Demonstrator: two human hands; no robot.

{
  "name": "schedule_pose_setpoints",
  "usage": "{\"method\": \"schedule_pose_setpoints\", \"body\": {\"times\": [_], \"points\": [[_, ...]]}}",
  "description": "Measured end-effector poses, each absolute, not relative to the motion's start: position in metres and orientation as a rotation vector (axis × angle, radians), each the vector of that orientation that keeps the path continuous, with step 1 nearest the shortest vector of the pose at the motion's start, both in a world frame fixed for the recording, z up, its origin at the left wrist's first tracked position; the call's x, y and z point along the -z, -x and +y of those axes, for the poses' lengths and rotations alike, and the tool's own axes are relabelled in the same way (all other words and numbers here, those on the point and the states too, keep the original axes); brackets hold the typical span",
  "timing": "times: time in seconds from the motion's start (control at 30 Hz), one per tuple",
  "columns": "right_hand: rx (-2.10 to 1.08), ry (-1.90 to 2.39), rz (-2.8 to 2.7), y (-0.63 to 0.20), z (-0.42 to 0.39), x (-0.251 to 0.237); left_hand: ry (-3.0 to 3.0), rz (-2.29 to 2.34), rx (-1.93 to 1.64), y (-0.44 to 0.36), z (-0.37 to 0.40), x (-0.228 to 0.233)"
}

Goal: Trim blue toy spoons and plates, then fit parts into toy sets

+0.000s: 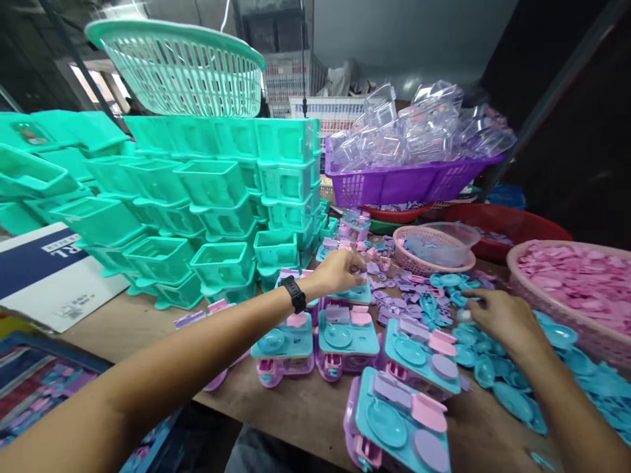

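Toy kitchen units (345,338) crowd the bench (296,407) centre; stacked green boxes (211,190) wall the left. The left hand (338,270) pinches small purple parts (389,292). The right hand (503,318) rests, fingers curled, on blue plates (497,381); its hold cannot be determined.

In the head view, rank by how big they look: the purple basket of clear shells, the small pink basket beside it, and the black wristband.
1. purple basket, clearly widest.
2. small pink basket, closer to the camera, yet it looks smaller.
3. black wristband on the left hand, smallest by far.

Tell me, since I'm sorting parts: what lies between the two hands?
Between left hand and right hand, the head view shows loose purple pieces and blue discs.
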State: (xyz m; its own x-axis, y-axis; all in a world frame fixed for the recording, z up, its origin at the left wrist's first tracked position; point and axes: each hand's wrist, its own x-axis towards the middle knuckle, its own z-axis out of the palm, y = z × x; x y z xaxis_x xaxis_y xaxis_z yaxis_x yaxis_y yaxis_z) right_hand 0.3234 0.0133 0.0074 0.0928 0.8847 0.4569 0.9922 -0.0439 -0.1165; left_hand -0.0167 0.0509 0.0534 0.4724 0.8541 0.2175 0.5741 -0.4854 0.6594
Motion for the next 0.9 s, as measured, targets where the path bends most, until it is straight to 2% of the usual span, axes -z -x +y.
{"method": "schedule_pose_setpoints", "body": {"times": [0.1, 0.27, 0.37, 0.63, 0.9], "points": [[0.198, 1.928, -1.824, -0.3, 0.016, -0.013, -2.341, 1.204, -0.67, 0.018, 0.052, -0.05], [-0.559, 1.446, -1.909, -0.23, 0.022, -0.027, -2.434, 1.11, -0.683, 0.013, 0.05, -0.042], [-0.805, 1.37, -1.925, -0.201, 0.03, -0.027, -2.515, 1.087, -0.675, 0.012, 0.049, -0.038], [-1.113, 1.43, -1.854, -0.18, 0.049, -0.027, -2.695, 1.019, -0.64, 0.019, 0.048, -0.031], [-1.172, 1.491, -1.666, -0.172, 0.057, -0.024, -2.796, 0.856, -0.539, 0.034, 0.044, -0.033]]}}
